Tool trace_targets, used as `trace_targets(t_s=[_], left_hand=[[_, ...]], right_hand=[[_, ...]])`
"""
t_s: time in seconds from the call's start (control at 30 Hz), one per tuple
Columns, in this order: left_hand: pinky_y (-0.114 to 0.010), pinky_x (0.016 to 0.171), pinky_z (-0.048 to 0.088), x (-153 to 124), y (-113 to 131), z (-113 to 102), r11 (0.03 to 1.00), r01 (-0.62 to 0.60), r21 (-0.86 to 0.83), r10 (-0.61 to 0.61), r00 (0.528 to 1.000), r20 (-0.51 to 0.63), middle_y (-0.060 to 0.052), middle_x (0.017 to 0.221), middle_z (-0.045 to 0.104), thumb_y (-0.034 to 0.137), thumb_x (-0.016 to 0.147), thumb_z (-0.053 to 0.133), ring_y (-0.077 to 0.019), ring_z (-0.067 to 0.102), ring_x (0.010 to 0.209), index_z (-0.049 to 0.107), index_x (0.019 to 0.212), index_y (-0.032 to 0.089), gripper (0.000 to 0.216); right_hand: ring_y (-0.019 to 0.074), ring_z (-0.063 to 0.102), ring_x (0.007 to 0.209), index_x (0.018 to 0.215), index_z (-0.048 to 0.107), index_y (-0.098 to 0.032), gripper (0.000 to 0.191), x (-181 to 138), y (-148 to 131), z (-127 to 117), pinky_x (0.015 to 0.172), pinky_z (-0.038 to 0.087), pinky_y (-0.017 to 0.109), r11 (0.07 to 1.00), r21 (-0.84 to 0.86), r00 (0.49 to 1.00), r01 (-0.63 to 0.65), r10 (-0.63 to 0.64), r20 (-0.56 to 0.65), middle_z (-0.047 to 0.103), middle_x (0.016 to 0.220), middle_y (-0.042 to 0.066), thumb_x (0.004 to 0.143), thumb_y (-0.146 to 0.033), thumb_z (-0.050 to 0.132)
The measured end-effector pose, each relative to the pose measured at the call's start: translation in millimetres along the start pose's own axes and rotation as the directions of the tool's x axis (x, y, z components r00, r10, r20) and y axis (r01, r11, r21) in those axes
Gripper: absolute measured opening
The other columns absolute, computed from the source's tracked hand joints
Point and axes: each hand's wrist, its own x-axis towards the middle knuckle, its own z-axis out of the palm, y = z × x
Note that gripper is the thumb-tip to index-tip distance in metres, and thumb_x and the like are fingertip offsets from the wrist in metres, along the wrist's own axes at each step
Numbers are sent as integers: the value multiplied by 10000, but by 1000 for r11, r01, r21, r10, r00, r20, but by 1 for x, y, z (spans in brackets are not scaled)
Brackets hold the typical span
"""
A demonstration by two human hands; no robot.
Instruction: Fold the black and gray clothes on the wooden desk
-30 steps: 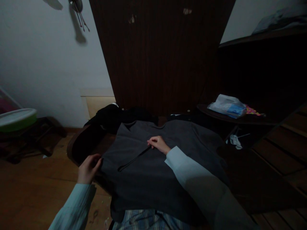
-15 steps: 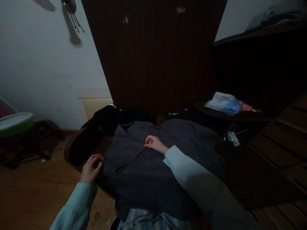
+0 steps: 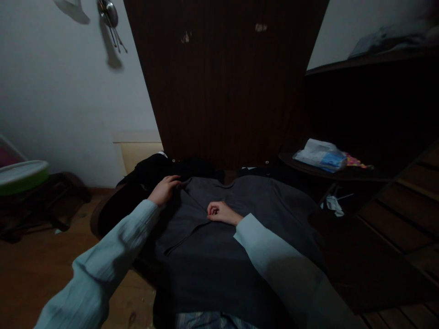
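Observation:
A dark grey cloth garment [image 3: 219,269] lies spread out in front of me, its surface slightly creased. My right hand [image 3: 221,213] is closed near its middle, thumb and fingers pinching the end of a thin dark cord [image 3: 185,237]. That cord slants down and left across the cloth as a narrow loop. At the garment's upper left corner rests my left hand [image 3: 166,189], its fingers stretched out to the right over the cloth's edge. My left forearm covers part of the garment's left side. Striped blue fabric [image 3: 212,320] shows below the bottom edge.
Black cloth [image 3: 147,169] is bunched behind the garment, against a tall dark wooden panel [image 3: 226,91]. On the right, a low shelf bears a white and blue plastic packet [image 3: 320,155]. A green-rimmed round container [image 3: 25,176] stands on a dark stool at the left.
My left hand has moved up and right, from the garment's left edge to its upper left corner. My right hand stays nearly in place, holding the cord. The view has tilted slightly.

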Motion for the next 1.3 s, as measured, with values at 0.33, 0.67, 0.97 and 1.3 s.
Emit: trace_targets(t_s=[0.33, 0.67, 0.97, 1.3], left_hand=[[-358, 815, 381, 57, -21, -5, 927, -9, 374, -141, 918, 371, -91, 1030, 587, 105, 701, 439, -241, 509, 974, 663, 817, 214, 275], [-273, 710, 430, 62, -47, 20, 937, 152, 315, -271, 885, 378, -62, 944, 577, 380, 727, 468, -197, 541, 860, 634, 913, 252, 280], [-323, 888, 377, 40, -43, 46, 972, 176, 156, -182, 983, 24, -114, 1142, 485, 255, 785, 411, -218, 462, 1052, 510, 1077, 166, 321], [-314, 846, 405, -3, -31, 53, 904, 419, 82, -414, 908, -69, -150, 993, 563, 314, 837, 312, -223, 528, 943, 514, 1015, 84, 354]], right_hand=[[52, 416, 485, 608, 483, -164, 159, 1, -1, -3, 496, 326, 176, 993, 115, 1000, -17, 18, 0, 466, 508, -76, 569, -198, 634], [86, 469, 553, 612, 627, -156, 72, -1, -13, -8, 546, 354, 196, 995, 95, 993, -24, 13, 117, 556, 563, -35, 610, -137, 558], [73, 411, 466, 573, 636, -155, 139, 1, -4, 3, 478, 304, 184, 986, -164, 996, -21, 7, -90, 476, 461, -52, 608, -80, 524], [73, 401, 480, 583, 637, -160, 150, -2, -11, 7, 492, 281, 182, 914, -405, 993, -27, -23, -118, 462, 461, -55, 629, -72, 524]])
